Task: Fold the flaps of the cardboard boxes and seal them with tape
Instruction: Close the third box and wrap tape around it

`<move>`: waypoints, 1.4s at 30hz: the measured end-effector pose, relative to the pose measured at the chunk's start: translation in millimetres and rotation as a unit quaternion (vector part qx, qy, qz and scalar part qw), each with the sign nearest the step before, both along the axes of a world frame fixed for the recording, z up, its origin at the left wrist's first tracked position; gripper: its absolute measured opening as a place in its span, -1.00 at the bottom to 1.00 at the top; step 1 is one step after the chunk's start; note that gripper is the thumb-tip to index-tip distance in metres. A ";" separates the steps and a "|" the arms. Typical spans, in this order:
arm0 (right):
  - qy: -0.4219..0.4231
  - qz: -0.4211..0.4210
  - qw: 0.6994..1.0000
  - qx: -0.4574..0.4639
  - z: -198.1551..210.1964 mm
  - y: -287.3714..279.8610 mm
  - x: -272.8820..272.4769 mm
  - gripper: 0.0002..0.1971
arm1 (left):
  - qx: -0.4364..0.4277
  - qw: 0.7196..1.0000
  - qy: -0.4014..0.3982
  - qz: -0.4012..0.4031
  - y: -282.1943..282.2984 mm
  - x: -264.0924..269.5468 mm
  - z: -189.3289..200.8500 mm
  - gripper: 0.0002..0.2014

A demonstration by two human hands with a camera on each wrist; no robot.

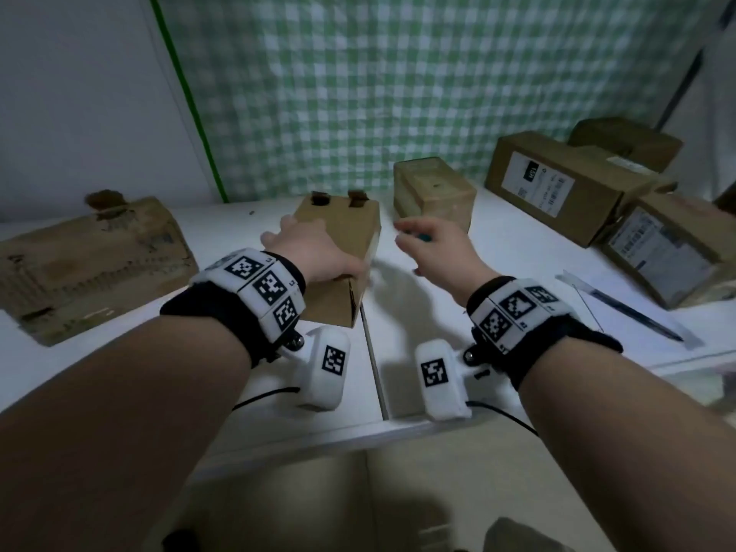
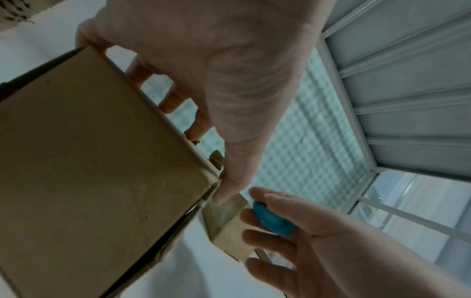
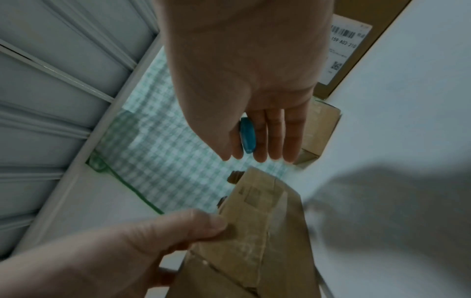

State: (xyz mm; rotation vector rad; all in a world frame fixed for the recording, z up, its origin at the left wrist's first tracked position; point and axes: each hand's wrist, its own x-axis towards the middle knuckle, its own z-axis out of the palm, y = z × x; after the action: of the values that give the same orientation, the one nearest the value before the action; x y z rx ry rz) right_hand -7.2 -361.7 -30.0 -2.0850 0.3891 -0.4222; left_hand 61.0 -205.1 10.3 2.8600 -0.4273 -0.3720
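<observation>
A small brown cardboard box (image 1: 342, 233) stands on the white table (image 1: 513, 249) in front of me. My left hand (image 1: 310, 249) grips it from above, fingers curled over its far top edge and thumb on its right side. The left wrist view shows that box (image 2: 89, 161) under the left hand (image 2: 216, 80), with the thumb at a corner. Just right of the box, my right hand (image 1: 434, 245) hovers and pinches a small blue object (image 1: 418, 235) between thumb and fingers. The blue object (image 3: 247, 135) shows edge-on in the right wrist view, above the box (image 3: 254, 221).
A second small box (image 1: 434, 193) wrapped in tape stands behind my right hand. Larger labelled boxes (image 1: 557, 185) are stacked at the back right. Flattened cardboard (image 1: 91, 260) lies at the left. A dark pen-like tool in clear wrap (image 1: 625, 308) lies at the right.
</observation>
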 end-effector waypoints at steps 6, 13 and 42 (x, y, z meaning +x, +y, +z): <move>-0.008 -0.061 0.996 0.064 -16.2 23.6 -47.4 -0.61 | -0.010 0.997 0.021 -0.075 29.6 -55.3 -4.4 -0.07; -0.071 -0.165 0.974 0.139 -14.4 25.7 -87.5 -0.63 | -0.011 0.964 0.035 -0.263 56.3 -83.3 6.4 -0.24; -0.033 0.023 0.950 0.309 -40.2 44.9 -76.0 -0.34 | -0.278 0.946 -0.144 -0.080 95.4 -66.5 -54.4 -0.69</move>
State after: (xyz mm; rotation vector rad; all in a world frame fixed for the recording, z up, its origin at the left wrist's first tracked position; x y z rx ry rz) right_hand -83.2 -316.9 -70.2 -1.4619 0.3732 -0.2918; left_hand -5.5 -109.7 -44.1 2.3292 -0.6929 0.1343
